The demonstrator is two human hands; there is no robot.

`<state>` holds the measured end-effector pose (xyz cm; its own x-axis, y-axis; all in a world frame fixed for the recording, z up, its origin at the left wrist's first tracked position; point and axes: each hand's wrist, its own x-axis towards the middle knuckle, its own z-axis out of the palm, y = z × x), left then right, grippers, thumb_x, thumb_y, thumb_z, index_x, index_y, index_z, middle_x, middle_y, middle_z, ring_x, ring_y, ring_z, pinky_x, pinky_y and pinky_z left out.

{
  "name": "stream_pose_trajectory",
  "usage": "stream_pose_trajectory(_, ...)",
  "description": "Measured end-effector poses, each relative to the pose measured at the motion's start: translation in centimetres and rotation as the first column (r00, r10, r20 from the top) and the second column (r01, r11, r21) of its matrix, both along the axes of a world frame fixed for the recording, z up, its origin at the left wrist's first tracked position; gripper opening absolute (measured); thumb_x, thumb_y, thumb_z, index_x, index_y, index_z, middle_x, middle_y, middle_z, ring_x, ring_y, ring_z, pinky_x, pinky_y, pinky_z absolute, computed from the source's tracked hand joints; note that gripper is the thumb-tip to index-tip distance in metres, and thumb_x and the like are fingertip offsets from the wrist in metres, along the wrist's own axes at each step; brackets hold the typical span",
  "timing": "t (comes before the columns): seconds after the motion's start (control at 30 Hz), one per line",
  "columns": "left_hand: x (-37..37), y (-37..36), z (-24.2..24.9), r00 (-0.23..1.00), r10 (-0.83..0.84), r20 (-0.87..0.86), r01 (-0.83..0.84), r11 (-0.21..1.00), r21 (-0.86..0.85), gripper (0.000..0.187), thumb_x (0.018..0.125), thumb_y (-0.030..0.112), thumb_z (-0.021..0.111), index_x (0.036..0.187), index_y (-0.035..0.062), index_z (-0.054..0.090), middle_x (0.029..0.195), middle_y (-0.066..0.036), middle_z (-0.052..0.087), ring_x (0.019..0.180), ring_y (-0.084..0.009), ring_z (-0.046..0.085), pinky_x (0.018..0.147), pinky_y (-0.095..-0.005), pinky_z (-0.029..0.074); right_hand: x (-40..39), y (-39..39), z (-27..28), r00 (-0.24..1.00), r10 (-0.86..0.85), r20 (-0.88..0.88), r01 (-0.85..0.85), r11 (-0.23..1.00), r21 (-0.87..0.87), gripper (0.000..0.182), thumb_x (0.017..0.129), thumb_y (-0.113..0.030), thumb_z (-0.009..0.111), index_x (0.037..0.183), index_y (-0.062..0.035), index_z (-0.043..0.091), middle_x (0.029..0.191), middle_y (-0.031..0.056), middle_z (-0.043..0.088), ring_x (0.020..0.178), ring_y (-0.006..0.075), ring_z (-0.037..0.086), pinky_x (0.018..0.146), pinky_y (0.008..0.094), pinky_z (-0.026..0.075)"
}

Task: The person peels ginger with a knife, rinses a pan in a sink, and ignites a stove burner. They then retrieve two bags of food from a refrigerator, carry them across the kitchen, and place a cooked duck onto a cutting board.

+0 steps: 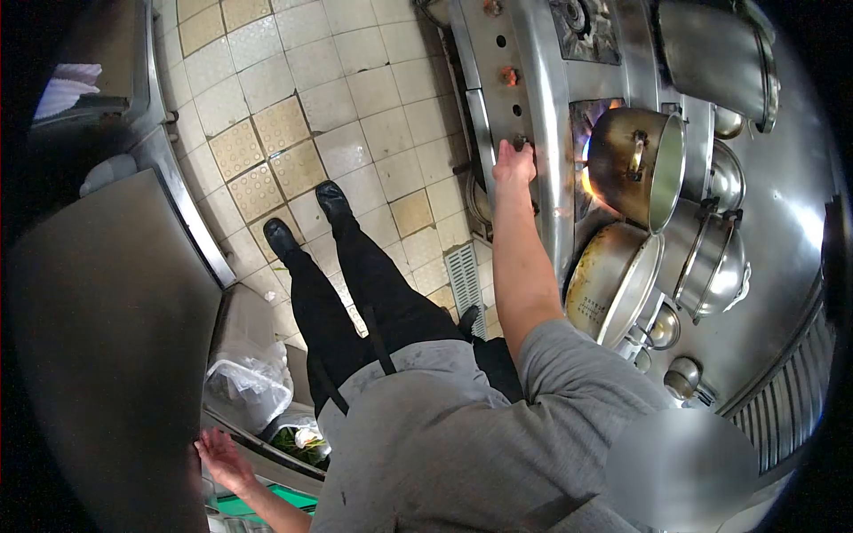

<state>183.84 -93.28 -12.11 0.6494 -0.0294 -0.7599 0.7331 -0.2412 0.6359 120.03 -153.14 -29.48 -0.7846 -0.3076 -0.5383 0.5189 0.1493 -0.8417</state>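
Observation:
My right hand [514, 165] reaches out to the front panel of the steel stove [542, 107], its fingers curled on a control knob there. Just beyond it a metal pot [635, 164] sits over a burner with an orange and blue flame [586, 164] licking its side. My left hand [222, 457] is low at my side, fingers spread, touching the edge of a dark steel counter [107, 338]. I stand in a grey shirt, black apron and black shoes on the tiled floor.
A second, stained pot [613, 280] and several steel pots and lids [715, 262] crowd the stove top, with a large pot [720, 53] farther along. A bin with a plastic bag [249, 382] and greens [298, 437] is beside the counter. A floor drain grate [464, 280] lies by the stove.

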Motion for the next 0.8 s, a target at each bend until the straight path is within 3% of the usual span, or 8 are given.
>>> stream_pose_trajectory(0.27,-0.3,-2.7,2.3,1.0,-0.016,0.02,0.015,0.998,0.068,0.045,0.095,0.035,0.066,0.125,0.0024,0.058,0.124,-0.011,0.062,0.113,-0.0273,0.061,0.095,-0.0413,0.051,-0.4,0.3,-0.3,0.993,0.113,-0.027,-0.114,0.993,-0.024,0.05,0.102,-0.026,0.052,0.132,0.0108,0.036,0.128,0.0276,0.046,0.11,0.0364,0.056,0.089,0.0457,0.058)
stream_pose_trajectory(0.33,-0.9,-4.4,4.1,0.98,-0.15,0.135,0.105,0.951,0.292,0.046,0.094,0.033,0.068,0.128,0.0035,0.058,0.122,-0.011,0.062,0.111,-0.0278,0.062,0.092,-0.0399,0.051,-0.6,0.3,-0.3,0.993,0.113,-0.011,-0.114,0.993,-0.018,0.051,0.102,-0.026,0.052,0.132,0.0111,0.035,0.13,0.0281,0.045,0.111,0.0369,0.056,0.089,0.0462,0.058)
stream_pose_trajectory(0.53,0.3,-3.2,5.7,0.903,-0.322,0.285,0.159,0.865,0.475,0.043,0.091,0.028,0.072,0.126,0.0048,0.062,0.122,-0.009,0.064,0.106,-0.025,0.063,0.088,-0.0368,0.051,-1.2,0.4,-0.6,0.987,0.161,0.0,-0.161,0.987,-0.009,0.053,0.103,-0.027,0.049,0.137,0.0086,0.029,0.132,0.0298,0.042,0.112,0.0391,0.055,0.09,0.0475,0.058)
stream_pose_trajectory(0.8,-0.1,-3.4,6.5,0.867,-0.391,0.309,0.196,0.838,0.509,0.044,0.093,0.027,0.069,0.128,0.0011,0.061,0.127,-0.01,0.063,0.11,-0.0258,0.064,0.087,-0.0368,0.049,-1.5,0.3,-0.7,0.982,0.189,0.022,-0.189,0.982,0.007,0.054,0.106,-0.03,0.04,0.138,0.0107,0.026,0.136,0.0317,0.039,0.111,0.0411,0.057,0.089,0.0472,0.06)
